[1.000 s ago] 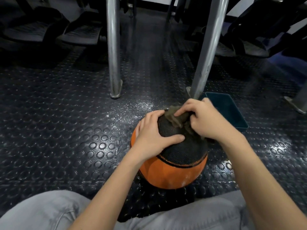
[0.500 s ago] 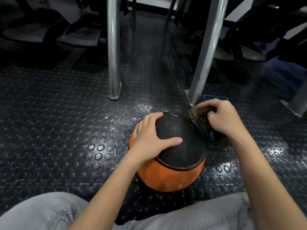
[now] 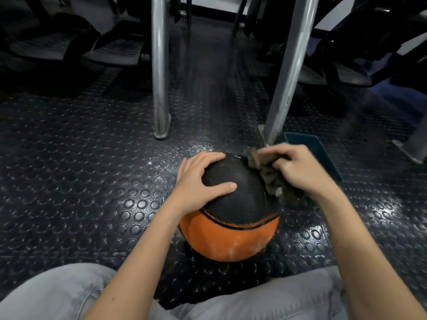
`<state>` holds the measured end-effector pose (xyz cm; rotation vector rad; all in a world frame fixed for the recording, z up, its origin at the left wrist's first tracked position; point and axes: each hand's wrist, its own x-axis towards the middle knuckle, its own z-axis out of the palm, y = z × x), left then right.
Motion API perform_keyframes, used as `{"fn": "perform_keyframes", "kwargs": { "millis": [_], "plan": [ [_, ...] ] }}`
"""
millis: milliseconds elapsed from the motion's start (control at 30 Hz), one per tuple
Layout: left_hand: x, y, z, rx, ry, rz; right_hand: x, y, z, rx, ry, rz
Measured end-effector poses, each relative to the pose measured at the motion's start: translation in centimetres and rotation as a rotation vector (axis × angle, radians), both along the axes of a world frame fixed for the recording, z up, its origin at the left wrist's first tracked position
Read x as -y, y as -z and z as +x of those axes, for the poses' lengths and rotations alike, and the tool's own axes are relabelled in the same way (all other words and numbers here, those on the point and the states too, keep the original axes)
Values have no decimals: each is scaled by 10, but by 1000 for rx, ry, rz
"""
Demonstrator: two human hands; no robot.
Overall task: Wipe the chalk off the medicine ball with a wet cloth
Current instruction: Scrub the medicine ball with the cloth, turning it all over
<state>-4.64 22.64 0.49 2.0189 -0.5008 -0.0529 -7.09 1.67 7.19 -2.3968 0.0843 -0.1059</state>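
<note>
**Ball could roll away under the wipe**

The medicine ball (image 3: 235, 204) sits on the studded floor (image 3: 92, 181) between the person's knees, black panel up, orange panel facing the camera. The left hand (image 3: 198, 181) is spread over its top, fingers (image 3: 208, 158) bent round the curve and thumb laid across the black panel, holding it down. The right hand (image 3: 300, 172) has its fingers (image 3: 277, 150) bunched tight on the cloth (image 3: 268, 176), which is pressed against the ball's upper side just across from the left thumb.

The main risk is the ball turning or skidding. It is held only from above, and a hard sideways rub from the right fingers could roll it toward the left fingers or out from under them, more so if the surface is slick with water.

The second risk is missed chalk. Pale streaks (image 3: 240, 250) show low on the orange panel, well below both sets of fingers, and the cloth is nowhere near them.

Chalk dust (image 3: 184, 151) lies on the floor just beyond the left fingers, so rolling the ball that way may dirty it again. A blue tray (image 3: 323, 155) sits just past the right fingers; the cloth is blurred, so how wet it is cannot be judged.
</note>
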Motion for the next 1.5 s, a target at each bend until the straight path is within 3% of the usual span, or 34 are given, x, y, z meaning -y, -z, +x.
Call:
{"fn": "perform_keyframes", "kwargs": {
  "millis": [100,267,467,533,600,667,700,767,833,867,900,967,1033,1067,1133,1200,1233,1300,1367,1400,1433,1500],
  "plan": [
    [-10,0,6,63,-95,-7,-1,8,-2,-91,-64,-82],
    [3,-4,0,210,-283,11,-2,6,-6,-59,-58,-121],
    [16,-16,-14,74,-283,135,5,-10,-14,-189,-112,50],
    [20,-16,-16,76,-256,224,5,-10,-11,-30,13,107],
    [22,-14,-17,88,-241,225,1,-12,-8,271,132,90],
    [24,-12,-16,91,-233,215,-4,-11,-7,413,40,117],
    [24,-11,-15,97,-234,215,-5,-7,-6,361,-38,99],
    [23,-9,-14,112,-232,212,-1,10,-3,73,-73,-63],
    [21,-8,-13,115,-226,210,13,21,-1,-79,123,-335],
    [19,-8,-12,102,-224,209,19,20,-2,-31,210,-389],
    [19,-8,-11,90,-228,206,21,15,-2,82,251,-328],
    [18,-7,-12,97,-258,198,12,1,-4,301,224,-4],
    [17,-5,-13,133,-293,192,-2,-9,-6,317,54,275],
    [17,-4,-13,145,-306,188,-8,-7,-6,242,-29,299],
    [17,-4,-13,133,-302,185,-9,12,-1,61,-98,109],
    [18,-4,-12,122,-283,194,3,22,6,53,25,-199],
    [19,-3,-12,123,-276,201,8,21,5,103,108,-244],
    [19,-3,-13,136,-280,199,11,9,2,239,169,-17],
    [18,-2,-13,146,-282,192,7,-5,-4,332,77,331],
    [18,-2,-13,146,-276,188,4,-8,-5,299,8,403],
    [17,-2,-12,144,-268,184,2,-4,-4,226,-52,366],
    [16,-4,-12,120,-246,182,4,16,2,36,-79,35]
  ]
}}
